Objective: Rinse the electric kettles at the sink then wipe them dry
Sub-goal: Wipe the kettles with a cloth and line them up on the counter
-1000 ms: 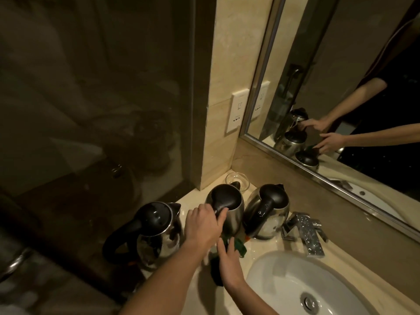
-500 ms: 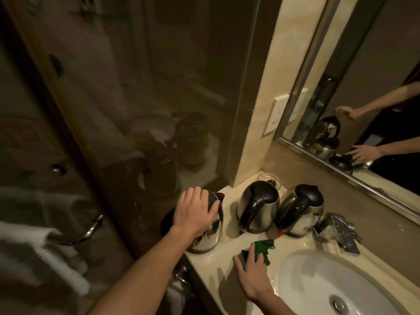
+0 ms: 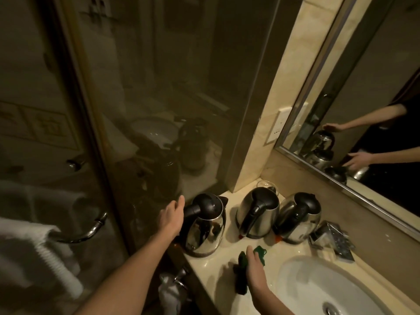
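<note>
On the desk [image 3: 211, 267] left of the sink [image 3: 302, 289], head view: three kettles stood in a row, none over the basin. Left hand [image 3: 172, 217] had come off the lid of the left kettle [image 3: 204, 230], where it lay half a second earlier, and was just beside the black handle, grip apart, fingers fairly straight, holding nothing. Right hand [image 3: 255, 267] lay on the green cloth [image 3: 260, 251] near the basin rim, grip apart, not clamped. Judgement: handle grasp likely next; rinsing of this kettle not yet begun.
</note>
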